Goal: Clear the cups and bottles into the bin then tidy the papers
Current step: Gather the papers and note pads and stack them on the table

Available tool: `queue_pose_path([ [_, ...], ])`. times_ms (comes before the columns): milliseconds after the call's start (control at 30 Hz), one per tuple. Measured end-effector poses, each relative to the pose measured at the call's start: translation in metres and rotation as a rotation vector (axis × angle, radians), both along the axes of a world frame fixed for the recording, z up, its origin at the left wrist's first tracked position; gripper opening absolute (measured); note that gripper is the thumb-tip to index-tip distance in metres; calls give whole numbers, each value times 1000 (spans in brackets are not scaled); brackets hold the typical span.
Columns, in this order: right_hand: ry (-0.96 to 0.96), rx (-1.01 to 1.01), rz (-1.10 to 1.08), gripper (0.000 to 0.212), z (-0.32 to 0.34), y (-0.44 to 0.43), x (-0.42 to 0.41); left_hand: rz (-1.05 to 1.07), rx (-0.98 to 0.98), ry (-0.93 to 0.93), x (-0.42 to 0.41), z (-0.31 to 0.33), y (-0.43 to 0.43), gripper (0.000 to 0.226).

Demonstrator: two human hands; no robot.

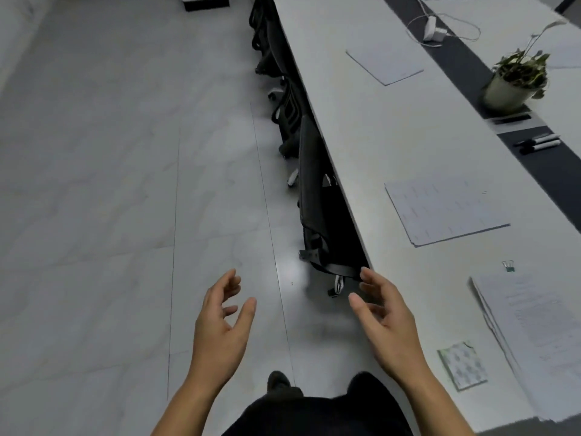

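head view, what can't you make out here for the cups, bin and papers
- Bin, cups, bottles: none in the head view, so their whereabouts are unknown.
- Paper stack: cut off by the right edge.
- Print on the sheet: too small and blurred to read.
- Chairs: mostly hidden under the table.

A long white table [377, 146] runs away along the right, with a dark strip [465, 62] down its middle. Taking the potted plant [515, 78] on that strip as landmark: beyond it lies a white charger with its cable [432, 29], and to its left, further off, a single sheet [385, 66]. Nearer than the plant, markers [539, 143] rest on the strip. Nearer again lies a printed sheet [445, 210], then a small binder clip [508, 265], a loose stack of papers [534, 335] at the near end, and a patterned notepad [462, 365] just left of that stack.
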State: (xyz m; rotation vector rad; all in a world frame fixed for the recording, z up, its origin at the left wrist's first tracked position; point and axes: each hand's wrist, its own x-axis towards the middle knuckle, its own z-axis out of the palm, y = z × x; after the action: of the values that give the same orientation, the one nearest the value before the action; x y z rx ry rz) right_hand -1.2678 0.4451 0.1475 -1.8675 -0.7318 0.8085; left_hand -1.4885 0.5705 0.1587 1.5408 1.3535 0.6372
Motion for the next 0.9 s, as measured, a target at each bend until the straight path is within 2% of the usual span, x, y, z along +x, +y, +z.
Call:
queue_pose_path([
  [167, -8, 78, -99, 44, 17, 85, 0, -60, 39, -29, -3, 16, 106, 52],
  [467, 124, 70, -240, 39, -23, 287, 51, 16, -17, 22, 27, -9, 303, 51],
  [600, 132, 92, -246, 38, 2, 385, 79, 37, 35, 23, 40, 18, 399, 51],
  [767, 114, 83, -251, 39, 24, 478, 112, 35, 68, -26, 79, 34, 506, 50],
  [900, 98, 44, -376, 38, 8, 541, 137, -60, 47, -51, 127, 9, 587, 54],
])
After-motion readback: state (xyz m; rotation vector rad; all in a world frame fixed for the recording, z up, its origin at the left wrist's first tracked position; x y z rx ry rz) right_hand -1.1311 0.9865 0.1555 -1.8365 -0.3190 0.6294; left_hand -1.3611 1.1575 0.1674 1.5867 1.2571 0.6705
